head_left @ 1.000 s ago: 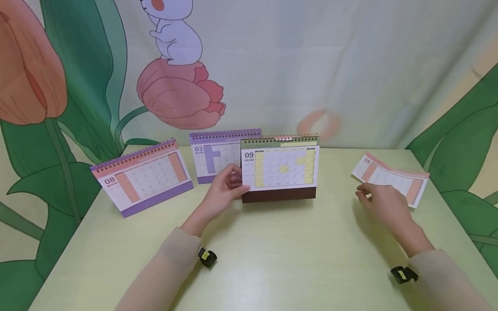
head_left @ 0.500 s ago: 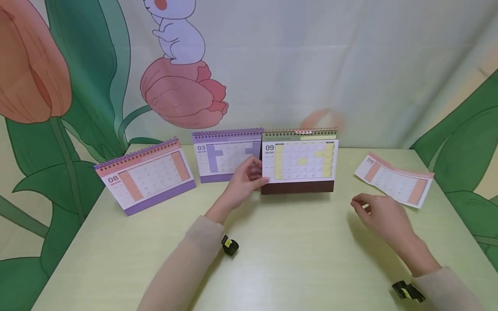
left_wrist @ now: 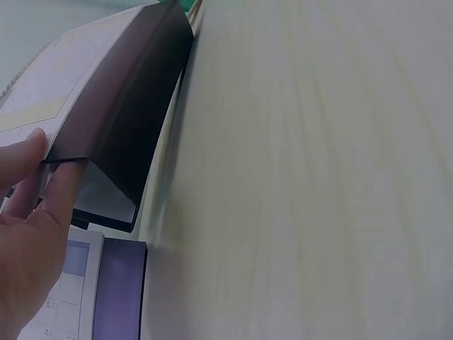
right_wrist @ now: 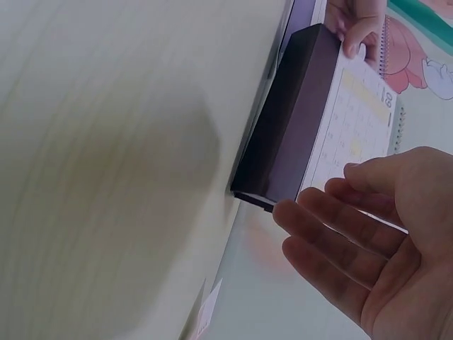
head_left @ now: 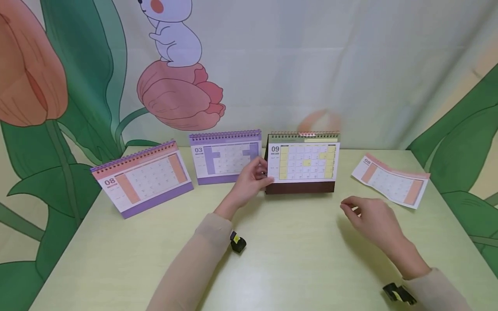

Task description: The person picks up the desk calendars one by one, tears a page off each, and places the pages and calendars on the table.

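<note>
My left hand (head_left: pixel 249 181) pinches the left edge of a desk calendar (head_left: pixel 301 162), thumb on its front page and fingers behind. This calendar has a dark brown stand, a green header, yellow date columns and the number 09. In the left wrist view its stand (left_wrist: pixel 134 106) looks hollow at the end, with fingers tucked inside. Loosely bent and holding nothing, my right hand (head_left: pixel 375 222) hovers over the table to the right. From the right wrist, its spread fingers appear near the calendar's free end. Behind that hand lies a loose, slightly curled calendar page (head_left: pixel 391 179) marked 08.
A purple desk calendar (head_left: pixel 229 160) showing 03 stands just left of the held one. Farther left, angled, is another desk calendar (head_left: pixel 144 177) with a pink header and 08. A printed curtain (head_left: pixel 264 65) hangs behind the pale table (head_left: pixel 295 259).
My left hand has carried the 09 calendar rightward, uncovering the 03 calendar, and lower onto the table. My right hand has drawn away from the loose page, toward the left and front.
</note>
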Tool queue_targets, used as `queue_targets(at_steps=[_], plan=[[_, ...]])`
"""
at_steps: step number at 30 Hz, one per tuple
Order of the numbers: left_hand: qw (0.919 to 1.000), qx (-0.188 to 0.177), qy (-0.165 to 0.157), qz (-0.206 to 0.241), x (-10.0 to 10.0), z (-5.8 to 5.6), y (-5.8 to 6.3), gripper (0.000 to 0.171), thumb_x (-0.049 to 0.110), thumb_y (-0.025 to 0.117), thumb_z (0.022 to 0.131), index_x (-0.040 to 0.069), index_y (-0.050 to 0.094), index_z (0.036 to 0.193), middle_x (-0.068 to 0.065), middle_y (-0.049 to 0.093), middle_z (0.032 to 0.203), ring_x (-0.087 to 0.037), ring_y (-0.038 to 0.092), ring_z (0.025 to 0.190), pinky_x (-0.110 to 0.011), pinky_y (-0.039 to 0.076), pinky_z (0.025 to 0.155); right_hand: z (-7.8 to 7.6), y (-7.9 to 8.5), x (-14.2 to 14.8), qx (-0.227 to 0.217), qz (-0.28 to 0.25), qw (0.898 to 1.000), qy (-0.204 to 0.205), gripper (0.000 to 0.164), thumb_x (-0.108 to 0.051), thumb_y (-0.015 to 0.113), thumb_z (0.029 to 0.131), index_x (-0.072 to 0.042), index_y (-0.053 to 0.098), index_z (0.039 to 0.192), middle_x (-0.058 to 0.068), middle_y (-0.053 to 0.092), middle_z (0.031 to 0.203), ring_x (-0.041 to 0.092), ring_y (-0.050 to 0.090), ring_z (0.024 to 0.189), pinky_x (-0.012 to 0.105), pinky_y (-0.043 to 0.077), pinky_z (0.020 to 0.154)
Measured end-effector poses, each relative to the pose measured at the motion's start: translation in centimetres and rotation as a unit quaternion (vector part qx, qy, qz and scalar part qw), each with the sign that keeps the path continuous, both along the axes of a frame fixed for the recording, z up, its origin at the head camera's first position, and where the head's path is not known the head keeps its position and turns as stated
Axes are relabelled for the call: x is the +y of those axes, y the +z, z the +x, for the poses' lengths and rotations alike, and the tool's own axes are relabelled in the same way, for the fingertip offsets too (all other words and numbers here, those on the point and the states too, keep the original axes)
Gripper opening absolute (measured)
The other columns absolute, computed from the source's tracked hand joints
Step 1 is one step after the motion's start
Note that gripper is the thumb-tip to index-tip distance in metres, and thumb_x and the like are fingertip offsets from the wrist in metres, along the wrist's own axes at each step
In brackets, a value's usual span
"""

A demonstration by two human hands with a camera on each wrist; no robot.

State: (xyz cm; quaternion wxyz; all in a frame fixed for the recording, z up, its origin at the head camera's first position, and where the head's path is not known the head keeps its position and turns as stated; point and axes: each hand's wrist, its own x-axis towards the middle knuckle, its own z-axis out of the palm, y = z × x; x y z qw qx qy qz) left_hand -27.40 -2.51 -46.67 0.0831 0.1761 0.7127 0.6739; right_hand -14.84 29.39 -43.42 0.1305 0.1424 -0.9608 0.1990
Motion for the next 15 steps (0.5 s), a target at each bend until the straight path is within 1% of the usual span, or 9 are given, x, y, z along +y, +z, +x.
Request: queue_targets(at_steps=[4,7,9,12,15], plan=[[0.9999,-0.006,0.002,0.011,0.3,-0.5,-0.3,0.029,-0.012,0.067,0.092,0.004,0.050,0.109,-0.016,0.070,0.104,-0.023,0.062,0.082,-0.032,0.053,0.068,0.1,0.0,-0.3,0.000,-0.002,1.000,0.000,0.009,-0.012,0.073,0.095,-0.008,0.079,0.100,0.003,0.076,0.086,0.021,0.072,0.073,0.043,0.057,0.063],[0.9998,-0.003,0.019,0.002,0.5,-0.8,-0.4,0.029,-0.013,0.067,0.092,0.003,0.049,0.108,-0.016,0.069,0.101,-0.023,0.061,0.081,-0.031,0.052,0.068,0.2,0.2,-0.5,-0.002,-0.004,1.000,0.003,0.009,-0.012,0.073,0.095,-0.008,0.079,0.100,0.004,0.076,0.087,0.021,0.072,0.073,0.044,0.058,0.064],[0.9990,0.008,0.039,-0.020,0.7,-1.0,-0.4,0.029,-0.013,0.068,0.091,0.003,0.049,0.107,-0.014,0.066,0.095,-0.021,0.059,0.081,-0.029,0.050,0.069,0.2,0.2,-0.5,-0.003,-0.007,1.000,0.006,0.009,-0.012,0.073,0.095,-0.008,0.078,0.101,0.004,0.076,0.087,0.021,0.072,0.073,0.044,0.058,0.064],[0.9950,0.030,0.072,-0.063,1.0,-1.1,-0.4,0.028,-0.013,0.070,0.089,0.002,0.051,0.104,-0.009,0.063,0.088,-0.017,0.057,0.080,-0.026,0.049,0.072,0.3,0.2,-0.6,-0.007,-0.009,1.000,0.010,0.008,-0.011,0.073,0.095,-0.008,0.078,0.101,0.004,0.076,0.087,0.020,0.072,0.072,0.043,0.058,0.064],[0.9905,0.036,0.093,-0.094,1.4,-1.2,-0.4,0.027,-0.011,0.072,0.088,0.003,0.054,0.102,-0.005,0.060,0.085,-0.015,0.055,0.079,-0.026,0.048,0.071,0.3,0.1,-0.7,-0.011,-0.010,1.000,0.014,0.008,-0.011,0.073,0.095,-0.008,0.079,0.100,0.003,0.076,0.086,0.019,0.071,0.072,0.042,0.058,0.064]])
